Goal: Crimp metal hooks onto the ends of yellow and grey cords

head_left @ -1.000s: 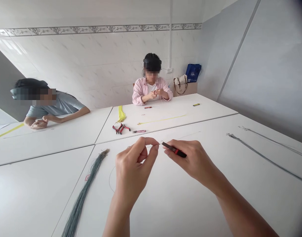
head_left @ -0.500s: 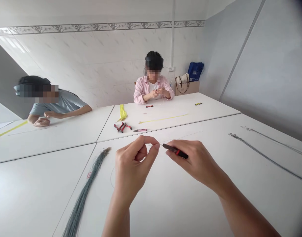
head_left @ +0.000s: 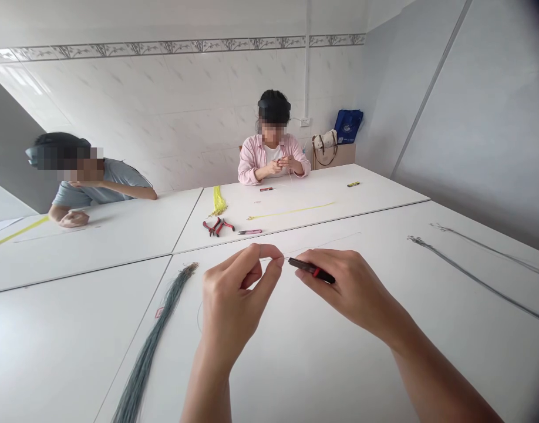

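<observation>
My left hand (head_left: 238,294) is closed, with thumb and forefinger pinched on a thin cord (head_left: 286,258). The cord's short end points at a slim black tool with a red band (head_left: 316,271), which my right hand (head_left: 346,285) grips. The tool's dark tip lies close to my left fingertips; whether it touches the cord I cannot tell. A faint loop of cord curves on the table left of my left wrist, and a fine strand (head_left: 335,239) lies beyond my hands. To the left is a bundle of grey-green cords (head_left: 157,341) with a small pink-edged tag (head_left: 159,312).
Grey cords (head_left: 467,267) lie at the right on the white table (head_left: 322,364). Farther off are red-handled pliers (head_left: 218,227), pink thread snips (head_left: 250,232), yellow cords (head_left: 217,201) and a small yellow item (head_left: 353,184). Two people (head_left: 273,153) sit across the table.
My hands stay nearly still, the tool tip held by the left fingertips. The person at the left has raised a hand from the table toward the face.
</observation>
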`<move>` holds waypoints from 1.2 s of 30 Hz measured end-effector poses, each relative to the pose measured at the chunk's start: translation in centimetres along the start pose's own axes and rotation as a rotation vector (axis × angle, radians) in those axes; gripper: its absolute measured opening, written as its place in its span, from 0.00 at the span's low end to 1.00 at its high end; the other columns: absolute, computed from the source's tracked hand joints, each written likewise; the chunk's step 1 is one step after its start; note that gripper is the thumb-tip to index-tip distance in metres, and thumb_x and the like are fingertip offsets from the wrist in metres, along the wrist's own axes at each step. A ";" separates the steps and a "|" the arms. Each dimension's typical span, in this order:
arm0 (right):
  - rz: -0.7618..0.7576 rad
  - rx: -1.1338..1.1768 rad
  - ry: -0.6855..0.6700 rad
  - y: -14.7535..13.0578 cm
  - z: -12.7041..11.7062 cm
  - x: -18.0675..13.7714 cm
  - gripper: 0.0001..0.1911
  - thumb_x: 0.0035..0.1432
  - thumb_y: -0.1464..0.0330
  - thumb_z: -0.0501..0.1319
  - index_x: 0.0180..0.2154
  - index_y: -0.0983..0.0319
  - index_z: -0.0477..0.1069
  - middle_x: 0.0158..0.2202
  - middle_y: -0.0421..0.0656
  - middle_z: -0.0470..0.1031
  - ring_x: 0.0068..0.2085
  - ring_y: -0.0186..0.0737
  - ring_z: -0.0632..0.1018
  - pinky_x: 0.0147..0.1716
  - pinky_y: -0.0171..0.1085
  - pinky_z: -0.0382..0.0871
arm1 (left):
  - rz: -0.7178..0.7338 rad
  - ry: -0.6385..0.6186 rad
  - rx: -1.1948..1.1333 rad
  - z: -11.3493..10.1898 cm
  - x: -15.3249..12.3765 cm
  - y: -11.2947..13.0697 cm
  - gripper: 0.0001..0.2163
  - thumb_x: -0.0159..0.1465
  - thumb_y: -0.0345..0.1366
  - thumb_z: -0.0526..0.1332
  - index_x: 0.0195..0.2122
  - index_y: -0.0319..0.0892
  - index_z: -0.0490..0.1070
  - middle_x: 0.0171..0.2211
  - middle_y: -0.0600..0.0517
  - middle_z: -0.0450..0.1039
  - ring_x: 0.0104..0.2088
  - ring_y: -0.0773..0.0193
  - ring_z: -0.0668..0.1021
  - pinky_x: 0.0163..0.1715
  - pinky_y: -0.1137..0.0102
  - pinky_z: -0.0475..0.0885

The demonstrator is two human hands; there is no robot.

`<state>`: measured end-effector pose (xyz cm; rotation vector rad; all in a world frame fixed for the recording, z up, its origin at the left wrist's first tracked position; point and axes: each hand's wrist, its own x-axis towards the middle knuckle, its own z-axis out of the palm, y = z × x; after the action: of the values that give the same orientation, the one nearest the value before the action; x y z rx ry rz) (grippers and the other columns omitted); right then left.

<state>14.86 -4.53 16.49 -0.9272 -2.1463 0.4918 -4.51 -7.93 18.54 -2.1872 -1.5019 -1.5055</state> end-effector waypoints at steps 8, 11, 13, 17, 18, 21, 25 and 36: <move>-0.012 -0.020 0.020 0.2 0.1 0.0 0.10 0.70 0.66 0.59 0.33 0.59 0.69 0.24 0.33 0.64 0.24 0.30 0.62 0.26 0.32 0.56 | -0.017 -0.041 -0.009 -0.1 0.0 -0.1 0.05 0.67 0.28 0.61 0.35 0.44 0.74 0.21 0.60 0.45 0.20 0.72 0.54 0.20 0.75 0.55; -0.027 -0.019 0.025 0.1 0.1 -0.1 0.10 0.70 0.66 0.59 0.33 0.59 0.70 0.24 0.34 0.67 0.24 0.29 0.63 0.26 0.32 0.57 | -0.017 -0.040 0.004 -0.1 0.0 -0.2 0.06 0.68 0.28 0.60 0.36 0.44 0.74 0.21 0.61 0.45 0.20 0.72 0.53 0.20 0.76 0.54; -0.044 -0.031 0.026 0.0 0.1 -0.1 0.10 0.71 0.65 0.58 0.34 0.59 0.71 0.24 0.34 0.67 0.24 0.30 0.63 0.26 0.32 0.57 | -0.001 -0.007 0.015 0.0 -0.1 -0.2 0.05 0.67 0.28 0.61 0.36 0.44 0.74 0.21 0.61 0.45 0.20 0.72 0.53 0.20 0.76 0.54; -0.055 -0.040 0.032 -0.1 0.3 -0.3 0.09 0.71 0.64 0.58 0.36 0.59 0.72 0.24 0.34 0.67 0.24 0.30 0.63 0.25 0.32 0.58 | 0.026 0.059 0.032 0.4 -0.2 0.1 0.05 0.67 0.27 0.61 0.36 0.43 0.73 0.20 0.62 0.46 0.19 0.73 0.53 0.19 0.77 0.54; -0.054 -0.039 0.031 -0.1 0.3 -0.3 0.09 0.71 0.64 0.58 0.37 0.59 0.72 0.24 0.34 0.67 0.24 0.30 0.63 0.25 0.32 0.58 | 0.027 0.072 0.037 0.4 -0.2 0.2 0.05 0.67 0.27 0.61 0.35 0.43 0.73 0.20 0.62 0.46 0.19 0.73 0.53 0.19 0.77 0.55; -0.061 -0.030 0.031 -0.1 0.4 -0.4 0.10 0.71 0.63 0.58 0.37 0.59 0.71 0.24 0.34 0.67 0.24 0.30 0.62 0.25 0.31 0.58 | 0.028 0.097 0.042 0.6 -0.3 0.5 0.06 0.67 0.26 0.61 0.35 0.43 0.73 0.19 0.62 0.46 0.19 0.74 0.54 0.19 0.78 0.55; -0.070 -0.020 0.038 0.1 0.4 -0.2 0.10 0.71 0.62 0.58 0.36 0.59 0.71 0.24 0.34 0.65 0.24 0.30 0.61 0.25 0.31 0.57 | 0.017 0.105 0.030 0.8 -0.2 0.5 0.06 0.67 0.26 0.61 0.35 0.44 0.73 0.19 0.63 0.46 0.19 0.74 0.53 0.19 0.78 0.54; -0.009 0.000 0.050 0.4 0.1 0.0 0.12 0.70 0.62 0.60 0.33 0.59 0.70 0.24 0.35 0.66 0.24 0.30 0.62 0.26 0.33 0.57 | -0.162 -0.038 -0.124 0.1 -0.1 -0.2 0.05 0.65 0.32 0.63 0.31 0.45 0.75 0.21 0.60 0.42 0.20 0.72 0.51 0.20 0.74 0.51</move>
<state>14.97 -4.26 16.21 -0.9201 -2.1045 0.4588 -4.62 -7.86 18.33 -2.2197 -1.6781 -1.6559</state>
